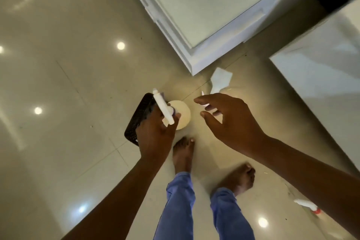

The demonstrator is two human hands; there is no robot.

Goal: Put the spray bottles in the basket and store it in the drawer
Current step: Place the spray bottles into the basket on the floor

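1. Left-centre of the frame: the left hand (153, 132) is closed around a white spray bottle (176, 115), seen from above, so you mostly get the white trigger head (163, 108) and the round pale body below it. The same hand seems to have the black perforated basket (137, 118) too. It's tipped on edge behind the knuckles, though I can't tell how the fingers hook it. The bottle looks beside the basket, not in it, but the hand covers the spot where they meet, so I can't be sure.

2. Centre-right: the right hand (228, 119) is wide open, fingers spread and slightly curled, holding nothing. It hovers over the shiny tile floor (68, 84), apart from the bottle.

3. Just above that hand there's a white scrap (221, 80) on the floor. Could be paper or plastic, too blurry to call.

4. Upper right: white cabinet fronts (194, 15). I can't pick out a drawer, open or shut.

5. Lower right corner: a second spray bottle (306, 205) with a red bit lies on the floor, well apart from the basket.

6. My read: early days. One bottle's in hand, one's yet to be collected, and the basket hasn't gone in the drawer.
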